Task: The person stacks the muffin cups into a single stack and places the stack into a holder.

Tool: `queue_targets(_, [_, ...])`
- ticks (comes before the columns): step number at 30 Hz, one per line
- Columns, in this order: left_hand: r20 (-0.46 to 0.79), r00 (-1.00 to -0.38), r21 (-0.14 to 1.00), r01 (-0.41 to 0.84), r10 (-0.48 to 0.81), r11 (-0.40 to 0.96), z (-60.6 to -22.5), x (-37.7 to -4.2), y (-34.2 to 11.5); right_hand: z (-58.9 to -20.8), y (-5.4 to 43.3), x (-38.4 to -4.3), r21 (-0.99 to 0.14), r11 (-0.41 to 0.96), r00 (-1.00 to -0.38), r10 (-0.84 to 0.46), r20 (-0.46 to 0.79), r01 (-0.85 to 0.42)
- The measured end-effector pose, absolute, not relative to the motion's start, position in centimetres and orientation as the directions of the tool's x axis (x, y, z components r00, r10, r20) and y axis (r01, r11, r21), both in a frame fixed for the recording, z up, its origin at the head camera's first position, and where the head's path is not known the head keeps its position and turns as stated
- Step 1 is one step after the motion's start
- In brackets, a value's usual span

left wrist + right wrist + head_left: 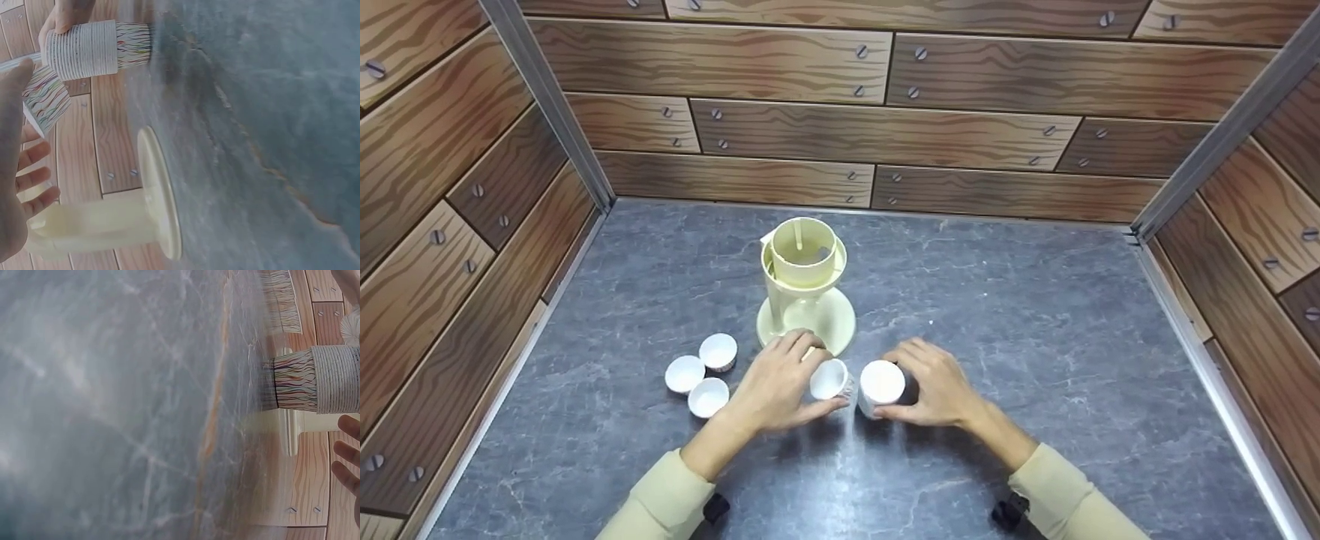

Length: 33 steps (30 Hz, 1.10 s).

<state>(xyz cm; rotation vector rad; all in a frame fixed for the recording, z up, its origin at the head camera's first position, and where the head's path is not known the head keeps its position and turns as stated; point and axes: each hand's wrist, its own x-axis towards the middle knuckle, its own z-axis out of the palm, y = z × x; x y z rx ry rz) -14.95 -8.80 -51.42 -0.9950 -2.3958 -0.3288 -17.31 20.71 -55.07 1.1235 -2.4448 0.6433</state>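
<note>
My left hand pinches a single paper cup between thumb and finger, its other fingers spread in the left wrist view. This cup is tilted and has a wavy multicoloured pattern on white. Just to its right, my right hand holds a stack of paper cups, thumb on the near side and fingers on the far side. Many nested rims show on the stack, which stands upright at the tabletop in the right wrist view. Behind the left hand stands a cream plastic stand with an open cylinder on top.
Three separate paper cups stand upright in a cluster left of my left hand. The stand's round base is close beyond my left fingers. Wood-patterned walls enclose the grey marbled tabletop at the back and sides.
</note>
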Motion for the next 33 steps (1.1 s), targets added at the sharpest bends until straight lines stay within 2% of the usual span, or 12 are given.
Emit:
queue_targets(9, [0.542,-0.582,-0.004,0.72,0.607,0.694,-50.6,-15.3,-7.6,-55.2,20.8,-17.4,-0.266,0.572,-0.619,-0.608,0.498,-0.776])
queue_targets(18, [0.573,-0.549,0.027,0.754,0.609,0.656,-49.7,-15.6,-6.2,-55.3,20.7,-17.4,-0.266,0.55,-0.595,-0.594,0.542,-0.791])
queue_targets(33, [0.61,-0.502,0.013,0.781,0.614,0.625,-49.7,-15.9,-4.6,-55.3,20.7,-17.3,-0.272,0.566,-0.614,-0.598,0.515,-0.778])
